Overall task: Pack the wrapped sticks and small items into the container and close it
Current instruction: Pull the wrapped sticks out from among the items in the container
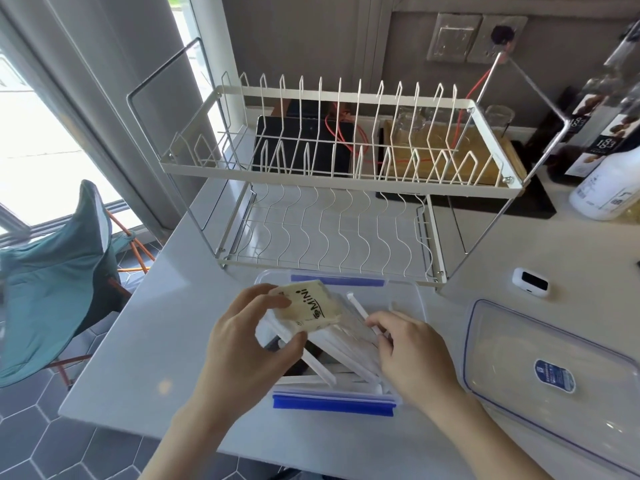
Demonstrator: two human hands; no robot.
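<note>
While your left hand [242, 341] grips the small cream packet printed "MiNi" [310, 308] between thumb and fingers, the packet sits tilted over the clear plastic container with blue clip flaps [334, 401], at its 10 o'clock corner. Your right hand [412, 355] is curled over the container's 3 o'clock side, fingertips touching the long white paper-wrapped sticks [349, 355]; it seems to pinch one of them, though the fingers hide the contact. The sticks lie slanted inside the container, their upper ends toward 11 o'clock and resting under the packet, their lower ends toward 5 o'clock near the front blue flap. Something dark shows beneath them, too hidden to tell what.

The container stands on the pale bench [145, 358] directly in front of you. Its clear rectangular lid with a blue oval label [554, 375] lies flat on the bench at 3 o'clock, apart from the container. At 12 o'clock, just beyond the container, stands the white two-tier wire dish rack [332, 168]. A small white device with a dark screen [530, 283] lies at 2 o'clock, between rack and lid.
</note>
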